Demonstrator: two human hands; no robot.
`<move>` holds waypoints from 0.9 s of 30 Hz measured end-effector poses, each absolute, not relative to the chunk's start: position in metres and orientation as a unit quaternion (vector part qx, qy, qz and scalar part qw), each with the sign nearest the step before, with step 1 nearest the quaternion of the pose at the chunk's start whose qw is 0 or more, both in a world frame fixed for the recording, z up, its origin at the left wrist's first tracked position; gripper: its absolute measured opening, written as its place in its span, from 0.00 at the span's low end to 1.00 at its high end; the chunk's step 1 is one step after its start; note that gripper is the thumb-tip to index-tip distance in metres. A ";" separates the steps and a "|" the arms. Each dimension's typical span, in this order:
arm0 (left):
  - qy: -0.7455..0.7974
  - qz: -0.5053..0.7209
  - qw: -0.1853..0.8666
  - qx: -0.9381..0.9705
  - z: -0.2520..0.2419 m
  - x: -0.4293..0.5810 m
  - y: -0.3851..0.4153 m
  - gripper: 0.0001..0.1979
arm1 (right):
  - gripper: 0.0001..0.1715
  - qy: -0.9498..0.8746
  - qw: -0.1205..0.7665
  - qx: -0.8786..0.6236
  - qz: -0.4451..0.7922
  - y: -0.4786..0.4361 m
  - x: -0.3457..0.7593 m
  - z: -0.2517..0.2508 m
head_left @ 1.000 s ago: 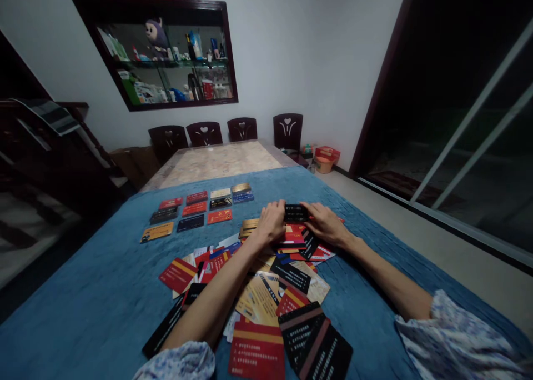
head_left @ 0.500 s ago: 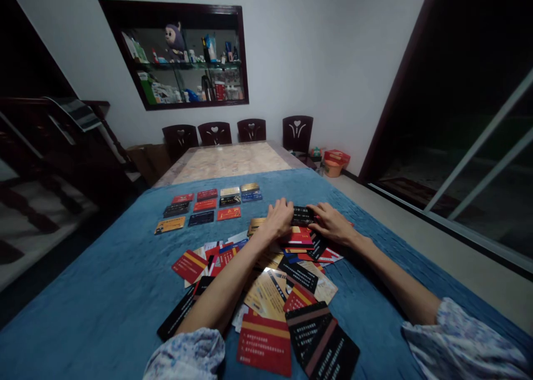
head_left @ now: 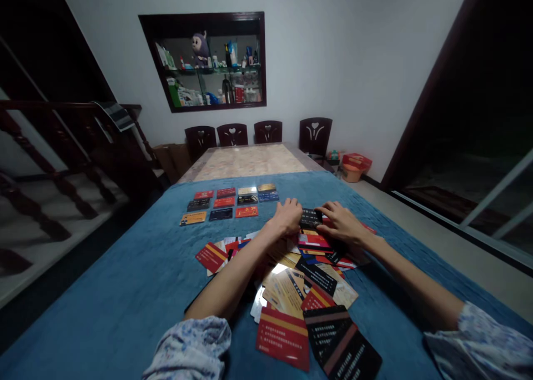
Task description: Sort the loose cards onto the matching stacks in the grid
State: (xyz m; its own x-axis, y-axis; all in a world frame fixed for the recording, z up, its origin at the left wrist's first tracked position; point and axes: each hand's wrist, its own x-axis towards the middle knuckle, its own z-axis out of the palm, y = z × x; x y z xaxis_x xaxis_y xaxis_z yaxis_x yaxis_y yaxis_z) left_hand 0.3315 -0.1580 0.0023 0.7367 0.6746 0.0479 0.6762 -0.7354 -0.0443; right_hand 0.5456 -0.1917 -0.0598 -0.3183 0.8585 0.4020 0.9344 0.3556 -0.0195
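Note:
A black card (head_left: pixel 310 218) lies between my two hands at the far side of a loose pile of cards. My left hand (head_left: pixel 288 215) is at its left edge, fingers bent and together. My right hand (head_left: pixel 338 220) has its thumb and fingers at the card's right edge. Beneath and nearer lie red, gold and black cards, among them a red card (head_left: pixel 283 337), a gold card (head_left: pixel 285 289) and a black card (head_left: pixel 352 353). My left forearm hides part of the pile. Further left, several cards lie in rows, including an orange card (head_left: pixel 193 218) and a red card (head_left: pixel 247 211).
A blue cloth (head_left: pixel 137 291) covers the near part of the table, with bare marble tabletop (head_left: pixel 254 160) beyond. Dark chairs (head_left: pixel 315 135) stand at the far end. A wall cabinet, a stair railing and a red and orange tub (head_left: pixel 353 171) are around the table.
The camera view has turned left, so everything appears further right. Both hands stay at the black card, and my left arm covers more of the black card at the pile's left.

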 end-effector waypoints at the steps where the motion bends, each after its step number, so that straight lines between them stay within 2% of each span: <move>1: -0.363 -0.015 0.027 -0.931 0.003 0.328 -0.157 0.16 | 0.26 -0.807 0.176 -0.554 -0.108 -0.190 0.543 -0.059; 13: -0.358 -0.015 0.038 -0.933 0.007 0.281 -0.145 0.12 | 0.26 -0.826 0.163 -0.531 -0.093 -0.168 0.506 -0.055; 19: -0.375 0.005 0.054 -0.926 0.007 0.250 -0.139 0.14 | 0.30 -0.839 0.112 -0.529 -0.066 -0.160 0.470 -0.041; 27: -0.408 0.016 0.058 -0.911 0.006 0.206 -0.133 0.15 | 0.30 -0.854 0.066 -0.514 -0.047 -0.142 0.420 -0.026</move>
